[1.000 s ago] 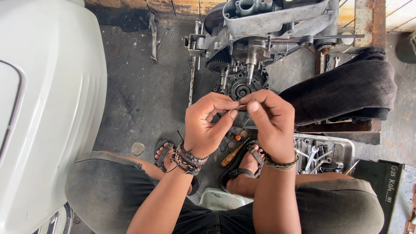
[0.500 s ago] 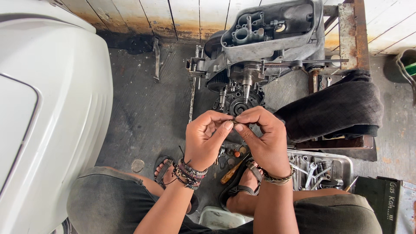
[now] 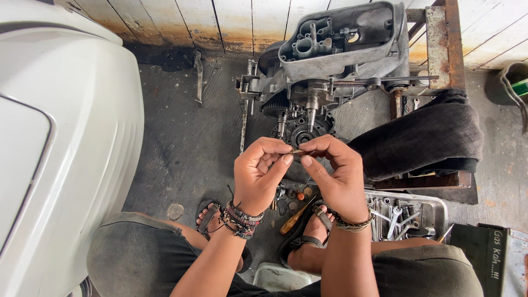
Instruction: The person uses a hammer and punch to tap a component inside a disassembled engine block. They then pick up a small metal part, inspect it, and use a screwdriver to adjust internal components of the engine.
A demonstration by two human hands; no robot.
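Note:
My left hand (image 3: 262, 174) and my right hand (image 3: 333, 175) meet in front of me, fingertips pinched together on a small thin metal part (image 3: 297, 151) held between them. Both wrists wear bead and cord bracelets. Just beyond the hands stands a grey engine block (image 3: 335, 60) with its cover off, gears and shafts (image 3: 303, 129) showing on the near side. My sandalled feet (image 3: 308, 234) rest on the dark floor below the hands, and my knees in grey shorts fill the bottom edge.
A white scooter body panel (image 3: 60, 143) fills the left side. A dark folded mat (image 3: 426, 140) lies on a rusty frame at right. A metal tray of wrenches (image 3: 410, 217) sits by my right knee. Small loose parts (image 3: 294, 195) and a wooden-handled tool (image 3: 294, 219) lie between my feet.
The view has tilted up, so the engine and the wooden wall show more fully. My hands stay pinched together on the small part, shifted slightly lower in the frame.

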